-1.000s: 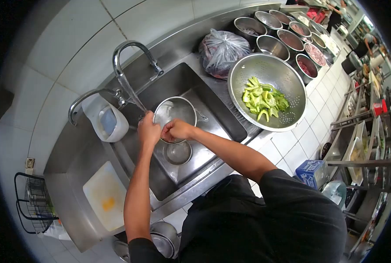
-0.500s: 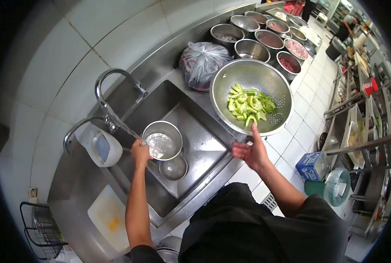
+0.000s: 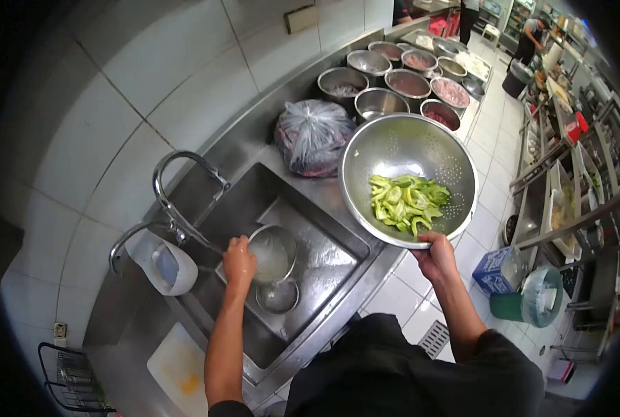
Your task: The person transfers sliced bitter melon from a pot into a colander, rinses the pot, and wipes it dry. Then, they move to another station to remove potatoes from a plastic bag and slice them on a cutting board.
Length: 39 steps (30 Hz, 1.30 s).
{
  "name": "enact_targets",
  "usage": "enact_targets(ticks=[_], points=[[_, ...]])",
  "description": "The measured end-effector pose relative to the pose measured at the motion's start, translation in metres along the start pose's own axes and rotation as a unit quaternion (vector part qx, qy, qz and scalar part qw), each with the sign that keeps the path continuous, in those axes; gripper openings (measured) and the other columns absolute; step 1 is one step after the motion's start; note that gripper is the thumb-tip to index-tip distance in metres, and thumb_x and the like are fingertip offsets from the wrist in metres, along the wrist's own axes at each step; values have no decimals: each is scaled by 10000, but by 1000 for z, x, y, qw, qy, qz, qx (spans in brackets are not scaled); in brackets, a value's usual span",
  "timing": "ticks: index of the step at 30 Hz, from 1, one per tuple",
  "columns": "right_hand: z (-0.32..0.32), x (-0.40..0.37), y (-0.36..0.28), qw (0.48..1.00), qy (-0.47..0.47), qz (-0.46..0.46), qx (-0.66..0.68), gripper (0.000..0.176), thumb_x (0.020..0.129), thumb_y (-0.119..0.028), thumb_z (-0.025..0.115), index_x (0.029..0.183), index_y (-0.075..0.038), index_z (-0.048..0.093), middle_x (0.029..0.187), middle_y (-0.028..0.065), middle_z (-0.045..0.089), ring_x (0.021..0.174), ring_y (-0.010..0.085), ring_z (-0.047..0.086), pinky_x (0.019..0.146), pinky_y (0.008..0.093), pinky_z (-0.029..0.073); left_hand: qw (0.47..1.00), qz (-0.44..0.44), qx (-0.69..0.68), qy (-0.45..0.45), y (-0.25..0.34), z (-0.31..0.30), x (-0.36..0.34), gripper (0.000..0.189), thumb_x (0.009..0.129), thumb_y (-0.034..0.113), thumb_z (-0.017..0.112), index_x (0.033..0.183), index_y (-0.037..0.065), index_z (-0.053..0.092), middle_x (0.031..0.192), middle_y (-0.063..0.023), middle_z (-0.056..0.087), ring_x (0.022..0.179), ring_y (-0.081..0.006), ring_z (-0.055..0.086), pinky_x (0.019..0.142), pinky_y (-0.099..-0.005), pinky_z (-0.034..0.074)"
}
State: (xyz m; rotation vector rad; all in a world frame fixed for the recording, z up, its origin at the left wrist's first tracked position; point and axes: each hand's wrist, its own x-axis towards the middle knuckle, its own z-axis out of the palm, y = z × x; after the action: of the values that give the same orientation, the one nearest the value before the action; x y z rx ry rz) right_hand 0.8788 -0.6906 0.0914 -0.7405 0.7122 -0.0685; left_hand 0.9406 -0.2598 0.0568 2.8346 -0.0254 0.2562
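Holding colander [image 3: 376,160] — right grip [image 3: 436,257]; holding pot [image 3: 280,243] — left grip [image 3: 240,265].

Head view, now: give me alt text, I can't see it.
A person's right hand grips the rim of a steel colander of cut green vegetables. The left hand holds a metal pot in the sink.

A clear plastic bag [image 3: 315,137] sits beside several metal bowls [image 3: 381,105].

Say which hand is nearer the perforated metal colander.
Right. The right hand grips the colander by its rim; the left hand is well left of it, at a metal pot.
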Motion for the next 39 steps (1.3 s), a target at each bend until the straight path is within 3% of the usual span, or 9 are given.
enact_targets(ticks=[5, 10, 17, 23, 27, 30, 33, 35, 39], points=[[3, 16, -35, 998, -34, -49, -29, 243, 852, 33, 495, 1077, 127, 488, 1111, 231, 577, 958, 322, 669, 874, 446, 612, 997, -68, -15, 25, -48, 5, -15, 166, 759, -3, 581, 920, -13, 619, 852, -240, 662, 854, -480, 638, 755, -536, 510], [64, 80, -81, 988, -132, -84, 10, 414, 875, 27, 465, 1261, 150, 379, 1243, 270, 524, 1098, 358, 625, 987, 466, 566, 924, -269, -268, 44, -42, -2, -26, 120, 763, -37, 557, 850, -18, 638, 682, -87, 628, 553, -160, 612, 467, -370, 526], [151, 210, -108, 984, -163, -55, 54, 461, 878, 71, 434, 1325, 127, 333, 1300, 288, 470, 1199, 477, 539, 1001, 594, 529, 885, -320, -329, 77, -41, 5, -40, 180, 742, -51, 570, 655, 28, 434, 606, -65, 509, 478, -161, 552, 351, -370, 501], [165, 256, -104, 976, -204, -12, 70, 430, 898, 62, 418, 1321, 128, 378, 1297, 282, 482, 1151, 444, 575, 877, 481, 625, 881, -339, -321, 74, -31, -2, -52, 255, 748, -49, 637, 664, 38, 412, 634, -50, 486, 500, -162, 537, 358, -364, 514], [163, 227, -105, 975, -222, -24, 4, 534, 980, -246, 626, 1384, 20, 399, 1276, 264, 507, 1029, 411, 639, 796, 433, 647, 873, -345, -340, 62, -23, -7, -48, 254, 749, -52, 633, 662, 43, 414, 635, -51, 484, 496, -162, 526, 364, -366, 517], [162, 153, -31, 958, -183, -163, -149, 713, 906, -530, 682, 1343, -8, 471, 1214, 240, 583, 876, 337, 680, 681, 419, 604, 858, -345, -373, 76, -29, 7, -41, 264, 745, -55, 625, 651, 51, 402, 629, -52, 474, 490, -159, 506, 369, -367, 522], [166, 105, 101, 886, -412, -57, -207, 278, 887, -174, 623, 1060, 36, 681, 961, 133, 727, 762, 235, 683, 690, 389, 562, 858, -343, -375, 78, -18, 14, -34, 241, 753, -52, 581, 658, 48, 382, 606, -53, 460, 463, -167, 508, 353, -370, 500], [207, 49, 154, 746, -420, -106, -506, 197, 850, -63, 585, 921, 23, 747, 885, 141, 741, 782, 229, 709, 719, 362, 584, 865, -330, -370, 74, -10, 18, -28, 224, 752, -49, 566, 669, 46, 380, 597, -54, 454, 448, -172, 507, 339, -373, 477], [267, 62, 343, 887, -228, 22, -400, 214, 881, -125, 577, 902, 12, 740, 830, 130, 712, 778, 204, 679, 664, 394, 521, 910, -269, -293, 115, 6, 6, -13, 207, 733, -45, 582, 688, 35, 397, 602, -57, 456, 477, -185, 501, 390, -380, 459]])
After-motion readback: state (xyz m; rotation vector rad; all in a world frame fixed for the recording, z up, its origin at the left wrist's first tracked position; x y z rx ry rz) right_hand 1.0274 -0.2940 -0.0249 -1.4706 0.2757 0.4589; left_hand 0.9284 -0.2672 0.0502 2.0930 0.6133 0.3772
